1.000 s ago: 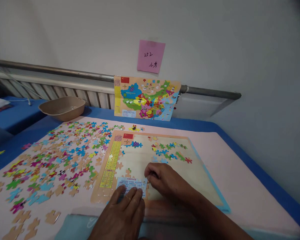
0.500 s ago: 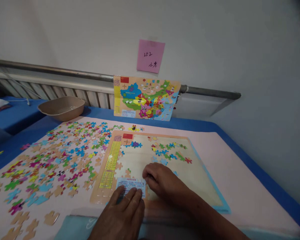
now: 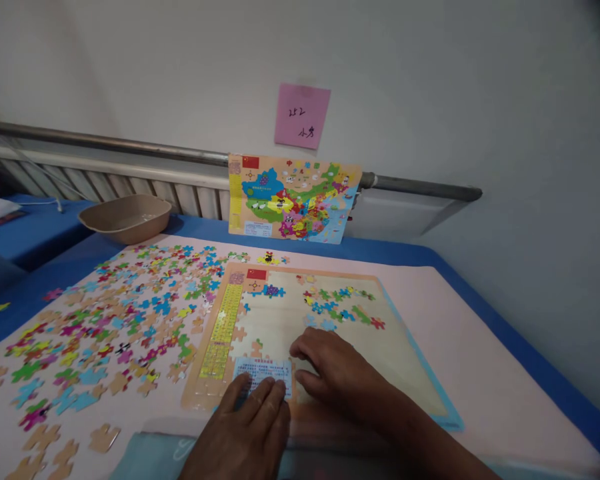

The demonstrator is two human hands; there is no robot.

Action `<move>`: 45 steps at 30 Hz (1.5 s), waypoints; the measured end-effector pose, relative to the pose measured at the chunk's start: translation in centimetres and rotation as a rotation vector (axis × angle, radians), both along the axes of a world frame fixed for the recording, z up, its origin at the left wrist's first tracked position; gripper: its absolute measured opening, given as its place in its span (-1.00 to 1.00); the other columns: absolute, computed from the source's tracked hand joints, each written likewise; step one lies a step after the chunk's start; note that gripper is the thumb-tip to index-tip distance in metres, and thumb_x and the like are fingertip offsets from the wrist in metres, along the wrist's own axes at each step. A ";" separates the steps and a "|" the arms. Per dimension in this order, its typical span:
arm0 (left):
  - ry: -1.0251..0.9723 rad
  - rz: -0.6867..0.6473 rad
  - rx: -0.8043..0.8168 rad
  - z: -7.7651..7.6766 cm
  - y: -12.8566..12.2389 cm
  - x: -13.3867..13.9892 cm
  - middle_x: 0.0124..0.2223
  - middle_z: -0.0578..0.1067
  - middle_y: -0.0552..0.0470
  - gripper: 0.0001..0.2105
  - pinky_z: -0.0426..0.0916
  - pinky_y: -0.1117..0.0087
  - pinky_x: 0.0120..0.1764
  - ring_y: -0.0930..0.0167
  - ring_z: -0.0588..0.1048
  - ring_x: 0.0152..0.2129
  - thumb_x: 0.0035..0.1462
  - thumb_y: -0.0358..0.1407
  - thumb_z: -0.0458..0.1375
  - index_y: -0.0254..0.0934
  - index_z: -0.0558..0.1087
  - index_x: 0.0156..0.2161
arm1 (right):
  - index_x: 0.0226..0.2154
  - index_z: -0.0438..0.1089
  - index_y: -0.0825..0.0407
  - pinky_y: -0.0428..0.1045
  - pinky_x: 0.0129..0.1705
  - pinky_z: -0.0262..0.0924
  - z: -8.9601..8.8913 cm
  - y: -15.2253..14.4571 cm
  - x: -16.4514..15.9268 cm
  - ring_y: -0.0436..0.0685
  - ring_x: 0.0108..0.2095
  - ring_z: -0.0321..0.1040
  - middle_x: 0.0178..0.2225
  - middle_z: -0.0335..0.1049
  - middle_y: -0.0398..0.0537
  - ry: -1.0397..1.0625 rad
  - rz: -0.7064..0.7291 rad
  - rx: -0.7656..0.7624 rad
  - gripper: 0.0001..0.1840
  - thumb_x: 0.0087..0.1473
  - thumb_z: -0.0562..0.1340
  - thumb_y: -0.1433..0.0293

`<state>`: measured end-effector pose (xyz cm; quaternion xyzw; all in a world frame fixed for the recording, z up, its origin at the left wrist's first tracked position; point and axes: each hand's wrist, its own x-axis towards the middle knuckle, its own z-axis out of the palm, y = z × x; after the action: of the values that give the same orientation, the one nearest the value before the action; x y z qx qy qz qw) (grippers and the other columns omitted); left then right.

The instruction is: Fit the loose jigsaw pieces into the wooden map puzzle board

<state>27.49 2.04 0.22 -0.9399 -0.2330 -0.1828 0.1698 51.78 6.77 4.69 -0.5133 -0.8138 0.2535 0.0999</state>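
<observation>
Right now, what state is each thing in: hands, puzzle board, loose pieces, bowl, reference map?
left hand: flat, fingertips on the blue text panel
right hand: palm down on the puzzle board
puzzle board: mostly unfilled
loose pieces: scattered left of board
bowl: upright
reference map: propped against the rail

Both hands lie on the near edge of the puzzle board [image 3: 410, 373], the left hand [image 3: 247, 427] beside the right hand [image 3: 330, 373]. To the left, loose pieces [image 3: 105, 327] crowd the pink mat [image 3: 480, 347], leaving little bare room. The board's right half and the mat beyond lie open. A bowl [image 3: 125, 217] and the map picture [image 3: 293, 198] stand along the far side.
</observation>
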 end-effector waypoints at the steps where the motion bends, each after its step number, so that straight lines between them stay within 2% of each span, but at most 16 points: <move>1: -0.012 0.001 0.005 0.0 0.0 0.0 0.12 0.66 -0.07 -0.49 0.33 0.07 0.05 0.23 0.59 0.02 0.59 0.07 -0.07 -0.30 0.55 0.07 | -0.15 0.48 0.03 0.06 -0.03 0.08 -0.2 -0.1 0.0 0.19 -0.15 0.32 -0.14 0.46 -0.05 0.001 0.004 0.002 -0.76 0.11 0.38 0.56; 4: -0.041 0.006 0.029 0.1 0.0 0.2 0.09 0.67 -0.02 -0.59 0.33 0.07 0.04 0.28 0.61 0.00 0.64 -0.14 -0.13 -0.27 0.54 0.05 | -0.14 0.48 0.03 0.07 -0.01 0.07 -0.9 -0.6 -0.1 0.19 -0.14 0.32 -0.14 0.45 -0.06 -0.010 0.018 0.042 -0.73 0.10 0.40 0.57; 7: -0.051 0.017 0.043 0.3 0.0 0.3 0.08 0.68 0.00 -0.60 0.35 0.07 0.03 0.30 0.62 -0.01 0.63 -0.21 -0.15 -0.27 0.54 0.04 | -0.12 0.47 0.03 0.08 0.03 0.05 -1.5 -0.9 -0.3 0.20 -0.13 0.31 -0.14 0.45 -0.06 -0.025 0.022 0.087 -0.73 0.13 0.41 0.56; 11: -0.069 0.018 0.036 0.3 0.0 0.3 0.08 0.68 0.00 -0.58 0.32 0.06 0.04 0.29 0.61 0.00 0.64 -0.16 -0.15 -0.27 0.54 0.03 | -0.13 0.46 0.03 0.07 0.01 0.04 -1.7 -1.0 -0.4 0.20 -0.13 0.31 -0.15 0.44 -0.07 -0.019 0.015 0.084 -0.73 0.13 0.42 0.56; 14: -0.042 0.009 0.027 0.1 -0.1 0.2 0.10 0.67 -0.03 -0.54 0.30 0.07 0.06 0.25 0.58 0.02 0.61 0.00 -0.08 -0.29 0.55 0.05 | -0.13 0.47 0.03 0.07 -0.01 0.03 -1.4 -0.8 -0.6 0.19 -0.14 0.31 -0.15 0.44 -0.07 -0.024 0.000 0.076 -0.75 0.14 0.42 0.55; 16: -0.042 0.013 0.026 0.1 -0.1 0.2 0.10 0.67 -0.04 -0.53 0.29 0.06 0.06 0.24 0.57 0.02 0.60 0.03 -0.06 -0.29 0.55 0.06 | -0.13 0.47 0.03 0.08 -0.03 0.02 -1.1 -0.7 -0.9 0.19 -0.15 0.31 -0.16 0.45 -0.07 -0.049 -0.028 0.044 -0.77 0.17 0.42 0.52; 25: -0.080 0.004 0.025 0.8 0.1 0.5 0.07 0.68 -0.02 -0.45 0.25 0.07 0.08 0.29 0.58 0.00 0.60 0.10 -0.12 -0.28 0.57 0.01 | -0.11 0.48 0.01 0.09 -0.05 -0.01 -0.5 -0.6 -1.4 0.21 -0.11 0.34 -0.14 0.46 -0.06 -0.098 -0.054 -0.009 -0.74 0.15 0.43 0.52; 29: -0.079 0.010 0.027 0.6 0.2 0.4 0.07 0.68 -0.04 -0.48 0.24 0.07 0.09 0.26 0.58 0.00 0.60 0.08 -0.09 -0.28 0.56 0.02 | -0.16 0.48 0.03 0.07 -0.06 -0.03 -0.3 -0.4 -1.3 0.17 -0.17 0.31 -0.17 0.45 -0.11 -0.059 -0.064 -0.016 -0.75 0.13 0.45 0.54; 34: -0.033 0.006 -0.002 0.2 0.0 0.2 0.10 0.66 -0.09 -0.42 0.32 0.08 0.06 0.23 0.60 0.00 0.55 0.17 -0.07 -0.31 0.54 0.06 | -0.22 0.47 0.05 0.06 -0.05 -0.01 0.1 -0.1 -1.4 0.13 -0.21 0.30 -0.23 0.45 -0.15 -0.017 -0.084 -0.075 -0.78 0.13 0.45 0.58; 37: -0.026 0.004 -0.005 0.4 -0.1 0.3 0.11 0.66 -0.11 -0.42 0.35 0.07 0.04 0.22 0.62 -0.01 0.56 0.16 -0.07 -0.32 0.54 0.06 | -0.22 0.48 0.05 0.06 -0.03 0.00 0.1 -0.1 -1.6 0.12 -0.21 0.31 -0.23 0.45 -0.14 -0.002 -0.090 -0.081 -0.80 0.15 0.43 0.60; 42: -0.114 0.021 0.051 1.1 0.0 0.6 0.02 0.70 -0.02 -0.39 0.36 0.06 0.00 0.32 0.64 -0.06 0.62 0.08 -0.24 -0.29 0.55 -0.02 | -0.18 0.49 0.06 0.06 -0.02 0.00 -0.1 -0.2 -1.5 0.16 -0.14 0.33 -0.15 0.46 -0.09 -0.036 -0.073 -0.054 -0.76 0.15 0.46 0.60; 45: -0.134 0.027 0.057 1.3 0.1 0.7 0.01 0.71 0.01 -0.42 0.36 0.07 -0.01 0.35 0.64 -0.07 0.64 0.01 -0.26 -0.27 0.55 -0.04 | -0.16 0.49 0.07 0.06 -0.05 0.01 -0.1 -0.3 -1.4 0.16 -0.16 0.31 -0.17 0.45 -0.09 -0.054 -0.069 -0.046 -0.74 0.14 0.46 0.61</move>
<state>28.23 2.11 1.56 -0.9172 -0.2512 -0.2497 0.1826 50.36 6.51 4.58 -0.5500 -0.7920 0.2545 0.0749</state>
